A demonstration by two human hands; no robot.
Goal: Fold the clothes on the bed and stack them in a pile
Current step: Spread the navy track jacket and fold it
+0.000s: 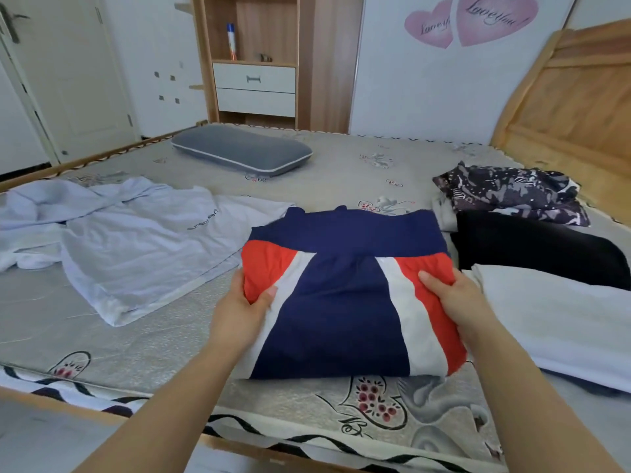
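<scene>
Both hands, left hand [251, 303] and right hand [450, 295], pinch the folded top [341, 302]; lifting evenly should keep it neat.

Both bare arms reach forward and slightly inward toward the folded garment [345, 295] at the near edge of the bed. The left hand [247, 302] grips the garment's left side, thumb on top and fingers tucked beneath the cloth. The right hand [450, 295] holds the right side likewise, thumb pressed flat on top, fingers hidden under the edge. The wrists are straight, the forearms level and about parallel.
</scene>
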